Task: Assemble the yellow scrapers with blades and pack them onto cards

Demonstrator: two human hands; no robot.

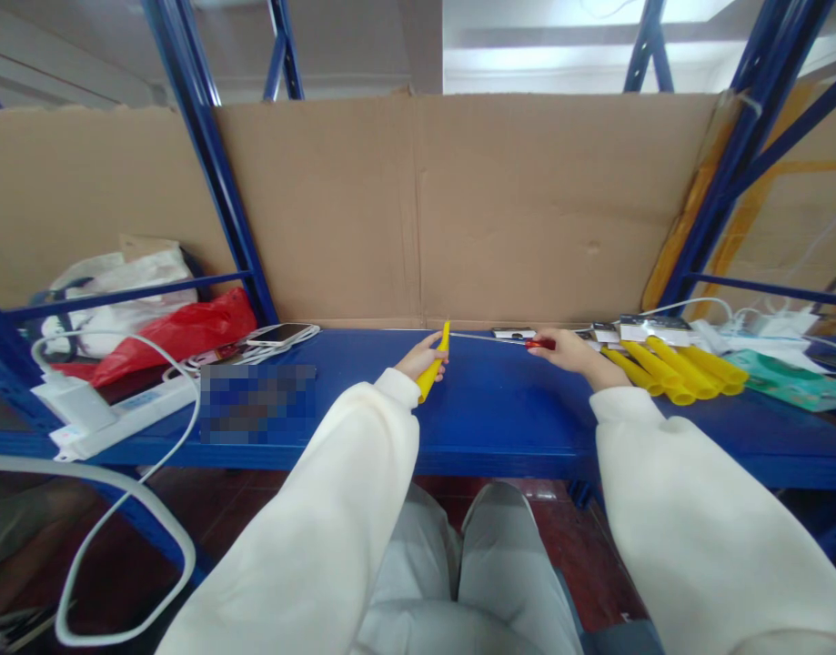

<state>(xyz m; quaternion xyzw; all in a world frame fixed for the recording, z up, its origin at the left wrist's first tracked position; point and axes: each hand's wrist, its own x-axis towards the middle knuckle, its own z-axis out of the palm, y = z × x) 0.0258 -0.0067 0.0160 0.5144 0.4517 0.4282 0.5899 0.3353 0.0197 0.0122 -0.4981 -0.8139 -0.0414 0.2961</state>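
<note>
Above the middle of the blue shelf, my left hand (428,357) is closed around a yellow tapered tube (434,368), tilted with its narrow end up. My right hand (569,355) grips the red end (541,344) of a long thin metal rod (489,337), which looks like a screwdriver. The rod runs left toward the upper part of the tube; whether its tip touches the tube I cannot tell. Several more yellow tubes (677,368) lie in a pile just right of my right hand.
The blue shelf (506,414) has a cardboard panel (527,209) behind it and blue uprights at both sides. To the left are a white power strip (127,418), a looping white cable (178,537), a phone (279,334) and a red bag (178,337). A green packet (792,377) lies right.
</note>
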